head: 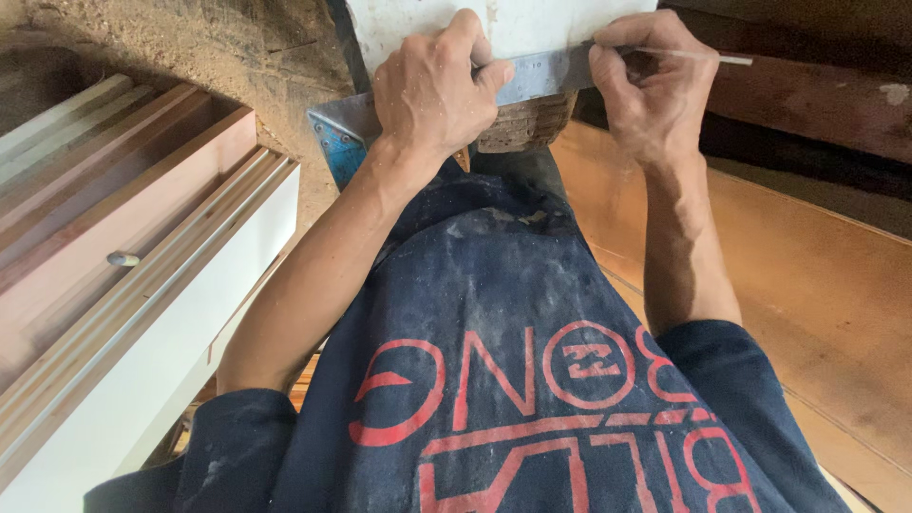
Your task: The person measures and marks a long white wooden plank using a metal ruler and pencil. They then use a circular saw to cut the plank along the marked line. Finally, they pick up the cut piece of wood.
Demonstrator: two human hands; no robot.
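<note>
White board [513, 24], faintly smudged grey. Try square [537, 76]: dull grey steel blade, bright blue stock (silver rivets at the corner). Pencil [698, 57]: pale, whitish. Shirt [513, 313]: dark navy, red print, dusted with pale powder. Stacked panels [123, 275]: white faces, reddish-brown and pale tan edges in stripes. Sheet [817, 275]: orange-brown. Sawdust floor [218, 47]: sandy tan.

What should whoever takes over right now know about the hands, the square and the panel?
Left hand: pressing the metal square flat on the white panel.
Right hand: pinching a thin pencil, tip at the square's blade edge.
Done: square seated on the panel; whether any line is drawn cannot be seen.
Left: apparently the marking along the blade.
</note>
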